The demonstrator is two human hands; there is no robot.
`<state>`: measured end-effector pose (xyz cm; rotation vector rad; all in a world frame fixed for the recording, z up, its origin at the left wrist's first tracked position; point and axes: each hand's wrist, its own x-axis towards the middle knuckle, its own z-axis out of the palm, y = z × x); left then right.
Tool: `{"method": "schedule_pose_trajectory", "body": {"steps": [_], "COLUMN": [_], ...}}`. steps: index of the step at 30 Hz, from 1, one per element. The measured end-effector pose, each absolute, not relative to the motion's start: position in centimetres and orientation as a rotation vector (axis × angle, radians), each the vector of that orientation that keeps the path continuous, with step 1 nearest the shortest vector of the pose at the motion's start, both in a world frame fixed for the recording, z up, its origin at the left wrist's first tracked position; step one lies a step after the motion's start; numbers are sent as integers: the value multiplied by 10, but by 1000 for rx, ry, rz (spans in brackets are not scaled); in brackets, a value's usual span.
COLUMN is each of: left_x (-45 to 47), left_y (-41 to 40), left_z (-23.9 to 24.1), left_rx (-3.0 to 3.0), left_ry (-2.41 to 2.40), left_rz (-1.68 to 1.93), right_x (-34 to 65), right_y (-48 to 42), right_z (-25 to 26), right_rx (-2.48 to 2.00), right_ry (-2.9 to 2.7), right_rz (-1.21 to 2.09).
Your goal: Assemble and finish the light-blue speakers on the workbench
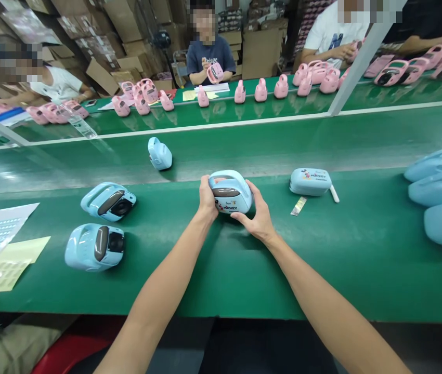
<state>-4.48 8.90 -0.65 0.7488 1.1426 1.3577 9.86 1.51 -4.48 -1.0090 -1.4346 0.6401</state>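
The blue case (231, 192) sits on the green tabletop (322, 259) straight ahead of the person, clasped between both hands. Its long axis runs left to right, with the carry handle arching over the top and the printed front turned toward the camera. The left hand (207, 200) closes its fingers (204, 183) over the case's left end. The right hand (256, 215) cups the right end and lower front edge, fingers curled against the shell. Both hands touch it, so neither is nearer, and the case lies between the two palms, not beyond them.

Left of the blue case, well apart from it, lie two more blue units (107, 201), one nearer the person than the other. Beyond it and to the left stands a small blue unit (159, 154). To its right rests a flat printed box (310, 182), with a white stick (334, 194) and a foil strip (298, 206) just beside that box. Far beyond the case, other people handle pink units (260, 90).
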Motion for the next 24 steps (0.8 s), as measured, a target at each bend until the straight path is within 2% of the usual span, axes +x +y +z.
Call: {"method": "schedule_pose_trajectory", "body": {"steps": [4, 9, 13, 16, 24], "left_x": [-55, -78, -81, -75, -70], "left_y": [83, 74, 60, 52, 49], "left_z": [-17, -37, -43, -45, -51], "left_rx": [817, 910, 996, 1118, 1298], "left_ry": [1160, 1099, 1148, 1210, 1272], "left_rz": [1288, 1445, 1467, 1423, 1352], "right_x": [102, 114, 124, 125, 130], "right_y": [15, 53, 114, 150, 153], "right_z": [-44, -34, -15, -14, -30], "right_rx": [-1163, -1356, -1507, -1773, -1687], "right_ry": [-1422, -1154, -1021, -1010, -1109], "right_rz": [746, 926, 792, 455, 407]}}
